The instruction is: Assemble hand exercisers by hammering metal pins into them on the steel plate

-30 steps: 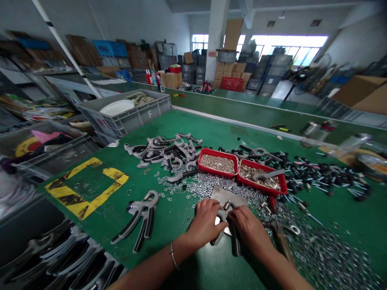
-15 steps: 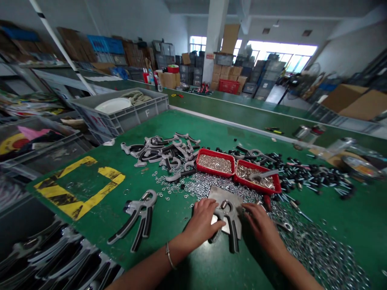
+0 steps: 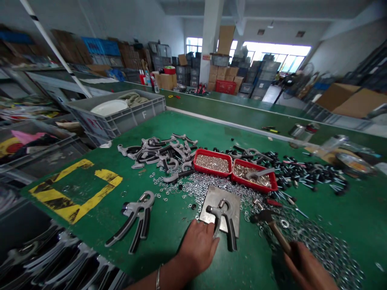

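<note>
A grey and black hand gripper (image 3: 230, 225) with a spring at its top lies on a square metal plate (image 3: 208, 201). My left hand (image 3: 199, 243) is closed round the lower end of its left handle. To the right, my right hand (image 3: 308, 266) grips the wooden handle of a hammer (image 3: 279, 235), whose dark head is over the loose washers, apart from the plate. Left of my left hand lies another assembled hand gripper (image 3: 137, 219). Part of my right hand is cut off by the lower edge of the view.
Two red trays (image 3: 211, 172) of small metal parts stand behind the plate. Loose washers (image 3: 320, 245) spread to the right, near black-headed bolts (image 3: 314, 171). A pile of grey handles (image 3: 157, 151) lies back left. A grey crate (image 3: 130, 114) borders the far left edge.
My right hand has moved from beside the plate down and right, and now holds the hammer. My left hand has shifted lower on the hand gripper's left handle.
</note>
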Demonstrator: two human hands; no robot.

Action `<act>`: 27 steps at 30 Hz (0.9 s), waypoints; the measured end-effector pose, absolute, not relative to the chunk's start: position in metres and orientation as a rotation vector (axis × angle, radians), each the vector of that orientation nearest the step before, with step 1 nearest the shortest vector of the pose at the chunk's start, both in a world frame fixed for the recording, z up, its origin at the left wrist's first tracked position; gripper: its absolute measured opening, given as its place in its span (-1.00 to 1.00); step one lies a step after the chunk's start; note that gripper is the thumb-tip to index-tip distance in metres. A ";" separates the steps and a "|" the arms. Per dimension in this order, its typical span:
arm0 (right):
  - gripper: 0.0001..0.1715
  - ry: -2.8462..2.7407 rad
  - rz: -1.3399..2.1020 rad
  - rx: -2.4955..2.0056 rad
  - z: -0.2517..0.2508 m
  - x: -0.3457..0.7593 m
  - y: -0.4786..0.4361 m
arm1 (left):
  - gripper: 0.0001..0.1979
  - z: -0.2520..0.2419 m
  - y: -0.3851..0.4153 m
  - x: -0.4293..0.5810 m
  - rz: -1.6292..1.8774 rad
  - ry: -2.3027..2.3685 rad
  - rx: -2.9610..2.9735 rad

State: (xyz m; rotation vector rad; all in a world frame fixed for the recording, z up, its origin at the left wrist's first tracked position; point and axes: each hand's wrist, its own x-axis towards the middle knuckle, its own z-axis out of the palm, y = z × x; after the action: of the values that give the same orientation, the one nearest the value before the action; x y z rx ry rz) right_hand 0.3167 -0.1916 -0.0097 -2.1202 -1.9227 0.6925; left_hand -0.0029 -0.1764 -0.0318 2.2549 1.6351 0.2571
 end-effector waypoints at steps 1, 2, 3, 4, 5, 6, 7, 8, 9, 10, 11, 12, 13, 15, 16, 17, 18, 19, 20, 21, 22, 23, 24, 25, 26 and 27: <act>-0.53 -1.886 0.759 -2.035 -0.001 0.310 -0.188 | -0.72 -0.029 -0.174 -0.003 0.233 1.615 2.265; -0.49 -1.873 0.847 -1.945 0.008 0.302 -0.184 | -0.73 -0.027 -0.172 -0.003 0.218 1.602 2.272; -0.46 -1.877 0.946 -1.871 0.016 0.293 -0.180 | -0.74 -0.025 -0.171 -0.004 0.210 1.594 2.278; -0.46 -1.889 1.033 -1.819 0.024 0.283 -0.177 | -0.74 -0.024 -0.170 -0.004 0.206 1.595 2.281; -0.47 -1.905 1.098 -1.784 0.029 0.272 -0.175 | -0.74 -0.024 -0.170 -0.004 0.207 1.596 2.284; -0.49 -1.917 1.137 -1.765 0.032 0.262 -0.173 | -0.74 -0.024 -0.170 -0.004 0.207 1.596 2.286; -0.50 -1.917 1.141 -1.760 0.034 0.252 -0.171 | -0.73 -0.025 -0.170 -0.004 0.208 1.594 2.291; -0.49 -1.910 1.124 -1.759 0.034 0.243 -0.169 | -0.73 -0.026 -0.170 -0.004 0.210 1.590 2.298; -0.48 -1.912 1.108 -1.753 0.033 0.237 -0.166 | -0.72 -0.027 -0.170 -0.004 0.210 1.583 2.307; -0.47 -1.929 1.101 -1.740 0.031 0.231 -0.163 | -0.72 -0.027 -0.170 -0.004 0.207 1.576 2.315; -0.47 -1.963 1.113 -1.725 0.029 0.228 -0.160 | -0.73 -0.028 -0.170 -0.004 0.202 1.570 2.322; -0.47 -2.010 1.145 -1.712 0.027 0.226 -0.157 | -0.74 -0.028 -0.169 -0.004 0.198 1.569 2.327; -0.48 -2.054 1.185 -1.705 0.025 0.225 -0.155 | -0.74 -0.029 -0.169 -0.004 0.195 1.567 2.331; -0.47 -2.093 1.241 -1.703 0.023 0.226 -0.153 | -0.75 -0.029 -0.169 -0.004 0.192 1.566 2.335; -0.47 -2.084 1.229 -1.707 0.023 0.227 -0.153 | -0.76 -0.030 -0.169 -0.004 0.197 1.565 2.338; -0.47 -2.066 1.200 -1.717 0.022 0.229 -0.154 | -0.76 -0.031 -0.170 -0.003 0.202 1.563 2.340; -0.47 -2.049 1.167 -1.725 0.021 0.231 -0.154 | -0.76 -0.032 -0.170 -0.003 0.204 1.563 2.344; -0.47 -2.042 1.155 -1.731 0.020 0.232 -0.154 | -0.76 -0.032 -0.170 -0.003 0.201 1.568 2.347; -0.46 -2.043 1.168 -1.736 0.019 0.234 -0.152 | -0.76 -0.032 -0.170 -0.002 0.189 1.574 2.350; -0.44 -2.043 1.187 -1.742 0.018 0.235 -0.149 | -0.77 -0.032 -0.169 -0.002 0.167 1.578 2.353; -0.43 -2.036 1.202 -1.744 0.017 0.235 -0.145 | -0.77 -0.031 -0.169 -0.001 0.141 1.581 2.355; -0.41 -2.017 1.192 -1.744 0.017 0.235 -0.140 | -0.78 -0.029 -0.169 -0.001 0.118 1.585 2.354; -0.40 -1.996 1.161 -1.741 0.017 0.234 -0.135 | -0.79 -0.028 -0.168 0.000 0.101 1.584 2.355; -0.41 -1.980 1.116 -1.742 0.017 0.233 -0.128 | -0.79 -0.027 -0.167 0.001 0.088 1.584 2.357; -0.43 -1.970 1.075 -1.738 0.018 0.232 -0.122 | -0.79 -0.027 -0.167 0.003 0.080 1.584 2.362; -0.45 -1.968 1.065 -1.727 0.018 0.230 -0.117 | -0.79 -0.027 -0.166 0.005 0.079 1.587 2.371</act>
State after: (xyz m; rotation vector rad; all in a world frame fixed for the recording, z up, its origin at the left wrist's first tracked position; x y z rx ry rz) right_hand 0.2300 -0.1172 0.0179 -1.7268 -1.9680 1.0651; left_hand 0.0048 -0.1659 -0.0270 2.3713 1.5871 0.0785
